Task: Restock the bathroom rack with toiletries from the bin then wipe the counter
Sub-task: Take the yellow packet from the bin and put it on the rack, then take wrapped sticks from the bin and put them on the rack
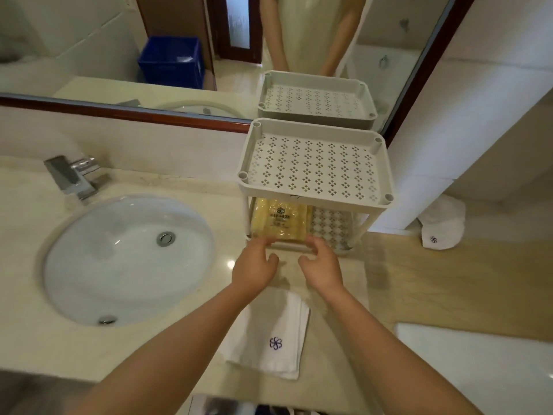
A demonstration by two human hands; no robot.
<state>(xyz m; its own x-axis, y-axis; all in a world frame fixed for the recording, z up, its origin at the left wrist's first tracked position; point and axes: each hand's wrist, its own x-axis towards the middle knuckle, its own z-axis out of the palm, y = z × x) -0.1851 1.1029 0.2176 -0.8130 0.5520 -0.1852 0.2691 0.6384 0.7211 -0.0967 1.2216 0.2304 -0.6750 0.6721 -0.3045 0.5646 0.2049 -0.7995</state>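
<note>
A hotel-style bathroom is showing here: a white oval sink with a chrome faucet is sitting in a marble surface under a wide mirror, and logo-stitched white towels are lying about.

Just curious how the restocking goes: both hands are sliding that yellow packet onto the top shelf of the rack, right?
Not quite. The head view shows both hands, left and right, at the yellow packet on the rack's lower shelf; the top shelf holds nothing.
</note>
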